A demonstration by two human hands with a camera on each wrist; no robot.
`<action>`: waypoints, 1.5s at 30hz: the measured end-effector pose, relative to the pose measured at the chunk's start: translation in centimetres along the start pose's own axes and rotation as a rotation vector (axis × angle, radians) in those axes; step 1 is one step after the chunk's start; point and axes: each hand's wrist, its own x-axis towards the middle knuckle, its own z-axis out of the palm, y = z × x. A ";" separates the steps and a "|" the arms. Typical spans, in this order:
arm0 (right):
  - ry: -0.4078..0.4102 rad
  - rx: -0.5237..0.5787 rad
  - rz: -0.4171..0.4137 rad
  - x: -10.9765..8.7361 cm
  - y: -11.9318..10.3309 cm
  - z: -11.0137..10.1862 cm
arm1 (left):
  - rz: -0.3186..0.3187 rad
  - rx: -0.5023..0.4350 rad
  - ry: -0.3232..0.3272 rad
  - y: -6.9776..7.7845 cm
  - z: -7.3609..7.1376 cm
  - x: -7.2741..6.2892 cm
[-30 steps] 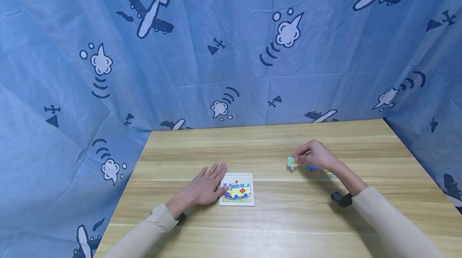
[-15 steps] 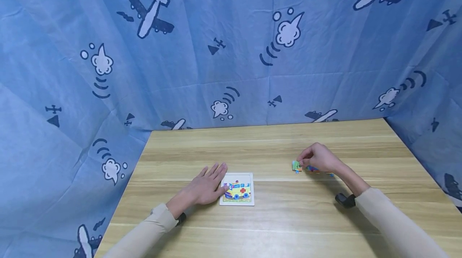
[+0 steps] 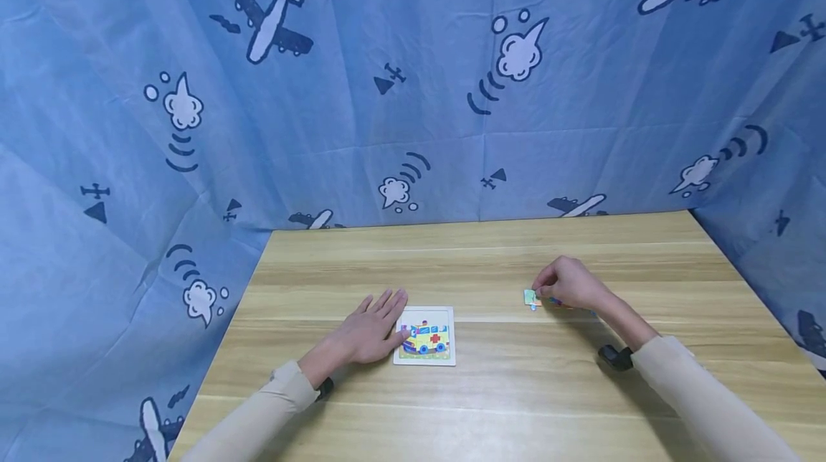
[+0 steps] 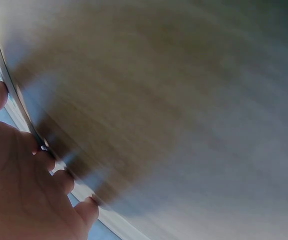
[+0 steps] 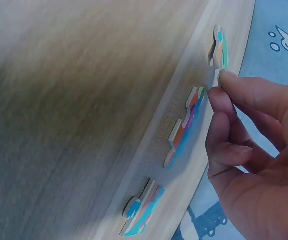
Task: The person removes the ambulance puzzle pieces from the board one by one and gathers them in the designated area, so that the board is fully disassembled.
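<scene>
In the head view my left hand (image 3: 369,331) lies flat on the table, fingers spread. Its thumb reaches over the left edge of a small white-framed jigsaw puzzle (image 3: 449,358) showing a yellow ambulance. The left wrist view shows those fingers (image 4: 58,181) beside the frame's edge. Farther right, my right hand (image 3: 571,284) pinches a green and orange puzzle piece (image 3: 530,297) at its edge, thumb against index finger, low at the table. Two more colourful pieces, a blue and orange one (image 5: 188,131) and a teal one (image 5: 146,212), lie near it, partly hidden by that hand in the head view.
The wooden table (image 3: 490,404) meets a blue curtain (image 3: 439,89) printed with planes and clouds at its back edge. Dark wrist cameras sit under both sleeves, the right one (image 3: 615,357) close above the tabletop.
My right hand has moved slightly right and lower with the green puzzle piece, bringing it down by the other pieces. The left hand stays by the frame. The head view has shifted slightly.
</scene>
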 end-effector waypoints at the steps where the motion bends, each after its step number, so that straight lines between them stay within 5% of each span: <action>1: 0.002 -0.006 0.002 0.0 0.0 0.0 | -0.001 0.000 -0.001 0.0 0.0 0.0; 45: 0.036 -0.028 -0.034 -0.4 -0.9 -0.4 | -0.008 -0.022 0.010 0.5 -0.3 -0.2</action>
